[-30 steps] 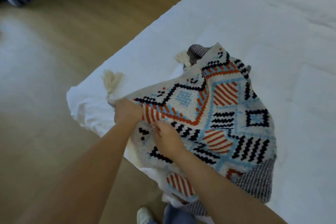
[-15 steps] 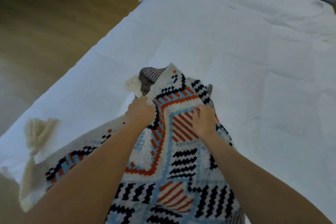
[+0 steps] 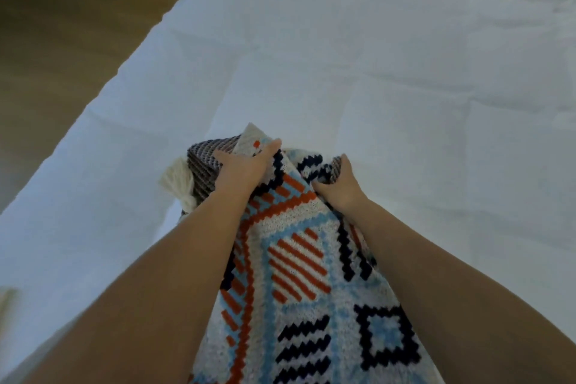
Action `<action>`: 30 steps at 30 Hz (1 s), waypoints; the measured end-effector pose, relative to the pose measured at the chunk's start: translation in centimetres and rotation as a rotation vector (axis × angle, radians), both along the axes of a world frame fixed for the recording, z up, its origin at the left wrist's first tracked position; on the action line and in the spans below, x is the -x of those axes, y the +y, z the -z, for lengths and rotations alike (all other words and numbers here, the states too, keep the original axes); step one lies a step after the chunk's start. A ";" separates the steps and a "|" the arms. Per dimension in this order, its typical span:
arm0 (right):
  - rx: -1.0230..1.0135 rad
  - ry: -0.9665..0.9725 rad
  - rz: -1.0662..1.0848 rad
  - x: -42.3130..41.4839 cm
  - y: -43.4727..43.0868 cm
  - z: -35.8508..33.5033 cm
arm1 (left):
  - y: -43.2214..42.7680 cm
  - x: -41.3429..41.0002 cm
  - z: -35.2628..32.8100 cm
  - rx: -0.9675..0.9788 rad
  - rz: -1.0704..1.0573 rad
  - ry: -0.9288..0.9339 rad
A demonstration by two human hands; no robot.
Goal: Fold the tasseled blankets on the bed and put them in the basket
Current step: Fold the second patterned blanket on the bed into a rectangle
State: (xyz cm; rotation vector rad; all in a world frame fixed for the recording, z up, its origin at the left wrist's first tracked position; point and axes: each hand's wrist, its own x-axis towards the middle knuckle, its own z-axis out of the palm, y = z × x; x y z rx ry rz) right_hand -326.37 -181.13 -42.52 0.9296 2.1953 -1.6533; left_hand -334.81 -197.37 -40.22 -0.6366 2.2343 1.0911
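- Reaching out over the bed (image 3: 374, 72), you have both hands at the far end of the tasseled blanket (image 3: 299, 262).
- Your left hand (image 3: 244, 167) sits on the blanket's far left corner. The thumb stretches along the far edge and the other fingers curl over the cloth, so its grip is clamped on the blanket.
- Your right hand (image 3: 341, 185) is just to the right of the left hand and apart from it. Its fingers curl round a bunched fold at the blanket's right edge, with the thumb on the left of the fold. That grip is clamped on the blanket too.
- The blanket lies on the bed's white sheet, running from your hands back toward you, between your two arms, and out of the near edge of the view.
- Its upper face shows orange stripes, navy stepped lines and light blue patches on white.
- A grey woven underside (image 3: 202, 162) is turned up at the far left corner, partly under your left hand.
- A cream tassel (image 3: 179, 181) sticks out just left of that corner and lies on the sheet.
- The wooden floor (image 3: 46, 56) shows at the far left, beside the bed's left edge.
- A pale shape (image 3: 7, 299) sits at the near left border of the view, too blurred to tell what it is.
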 end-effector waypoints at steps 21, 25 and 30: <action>-0.692 0.348 0.741 -10.7 16.5 -19.3 | 19.0 -0.8 -17.3 -0.577 0.564 0.576; -0.757 0.352 0.978 -17.9 23.1 -21.4 | 27.8 -4.8 -19.7 -0.532 0.641 0.659; -0.774 0.302 1.103 -27.9 32.5 -20.2 | 40.0 -11.0 -19.9 -0.561 0.693 0.711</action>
